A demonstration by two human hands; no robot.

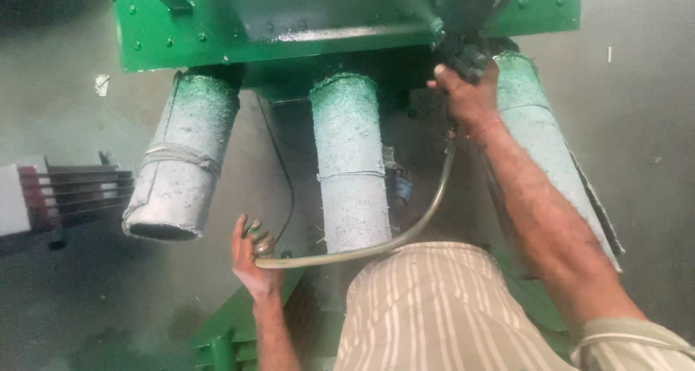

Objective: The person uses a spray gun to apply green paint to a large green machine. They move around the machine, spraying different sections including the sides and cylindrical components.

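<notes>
Three wrapped cylinders [350, 161] under green machine [217, 23]; right grip [463, 89] clenching spray gun [463, 23] at one o'clock, left grip [253, 259] pinching hose [405, 230].

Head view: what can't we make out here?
- Spray gun: top cut off by the upper edge, grip hidden by the right hand.
- Right cylinder: partly behind the right forearm.
- Hose: end hidden in the left hand.
- Green machine: cut off by the upper edge.
</notes>
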